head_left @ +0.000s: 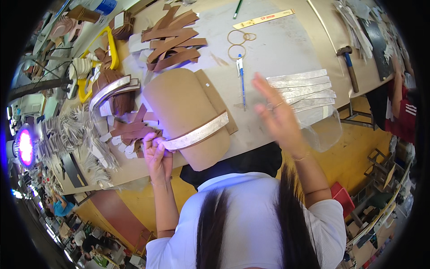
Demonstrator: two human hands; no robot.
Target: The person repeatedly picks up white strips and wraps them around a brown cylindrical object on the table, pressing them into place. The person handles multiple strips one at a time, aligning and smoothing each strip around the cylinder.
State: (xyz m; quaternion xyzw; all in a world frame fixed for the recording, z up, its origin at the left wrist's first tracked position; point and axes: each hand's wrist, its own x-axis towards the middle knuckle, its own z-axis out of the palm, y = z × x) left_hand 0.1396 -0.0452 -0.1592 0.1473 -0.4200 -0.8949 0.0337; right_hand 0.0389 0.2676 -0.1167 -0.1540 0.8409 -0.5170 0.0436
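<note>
A curved tan form (183, 103) lies on the table in front of me, with a flat tan board along its right side. Across its near part runs a whitish strip (197, 133) with a brown edge. My left hand (156, 154) pinches the left end of this strip between thumb and fingers. My right hand (280, 116) is raised over the table with fingers spread, somewhat blurred and holding nothing. Beside it on the right lie several whitish strips (304, 89) in a row. A blue-and-white pen (242, 80) lies between the form and my right hand.
Brown strips (177, 38) are heaped at the far left. A ruler (264, 19), tan rings (236, 51) and a hammer (348, 67) lie farther off. Bundled strips (116, 92) and a yellow basket (112, 49) crowd the left. Another person (401, 103) is at the right edge.
</note>
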